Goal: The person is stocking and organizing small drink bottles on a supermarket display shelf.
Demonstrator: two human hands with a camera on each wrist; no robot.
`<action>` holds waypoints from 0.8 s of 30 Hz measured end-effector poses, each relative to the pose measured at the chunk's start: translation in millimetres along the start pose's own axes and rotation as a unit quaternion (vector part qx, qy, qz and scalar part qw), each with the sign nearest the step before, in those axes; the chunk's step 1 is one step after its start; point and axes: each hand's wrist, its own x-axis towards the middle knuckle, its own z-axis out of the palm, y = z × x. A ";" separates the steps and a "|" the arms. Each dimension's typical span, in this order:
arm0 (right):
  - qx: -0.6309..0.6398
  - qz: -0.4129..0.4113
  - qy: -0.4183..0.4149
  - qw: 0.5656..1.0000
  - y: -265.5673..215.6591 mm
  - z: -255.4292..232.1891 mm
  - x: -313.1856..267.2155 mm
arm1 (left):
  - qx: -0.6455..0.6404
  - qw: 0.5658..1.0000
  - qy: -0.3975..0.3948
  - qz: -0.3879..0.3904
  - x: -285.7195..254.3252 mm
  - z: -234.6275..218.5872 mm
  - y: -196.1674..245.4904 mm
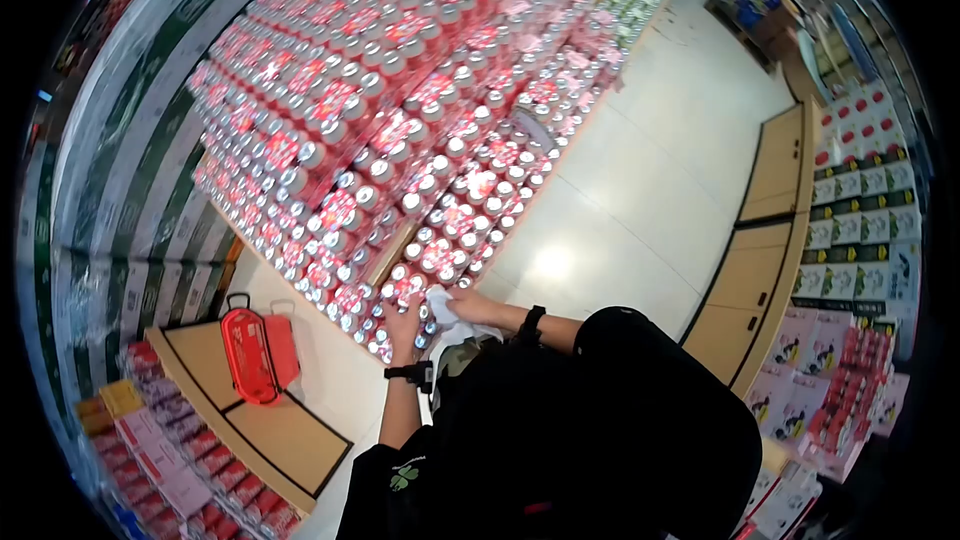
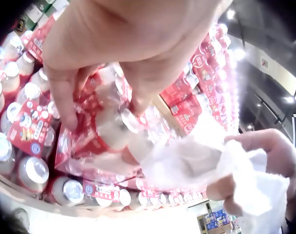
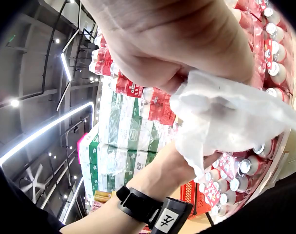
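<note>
Your left hand [image 2: 133, 44] grips a shrink-wrapped pack [image 2: 104, 131] of red-labelled bottles at the near edge of the stack [image 1: 400, 110], fingers curled over the wrap. Your right hand [image 2: 265, 165] clutches a white cloth [image 2: 196, 161] bunched in its fingers, pressed against that same pack just right of the left hand.

The likeliest trouble is the pack itself: it sits at the near corner of the display, and a hard rub while you pull on the wrap could drag it off the edge or tear the film, letting bottles spill. The cloth could also snag on a cap.

The stack is a broad, stepped block of the same packs rising far and left, on a low wooden platform. A red basket [image 1: 250, 355] stands on another platform [image 1: 270, 420] to the near left. Pale glossy floor [image 1: 640, 190] runs to the right, with boxed goods [image 1: 860, 210] shelved beyond it and green-and-white cartons [image 1: 130, 160] walling the far left.
</note>
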 end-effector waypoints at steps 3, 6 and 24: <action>0.001 -0.045 -0.032 0.998 -29.4 -20.2 -25.3 | 0.306 0.934 -0.183 -0.031 0.6 -47.4 62.2; 0.072 -0.041 0.017 0.996 -12.5 -29.4 -32.1 | 0.350 0.897 -0.265 0.058 20.2 -43.1 75.5; 0.259 -0.033 0.289 0.921 19.1 -36.9 -128.1 | -0.090 0.827 -0.509 0.218 -43.2 65.4 131.1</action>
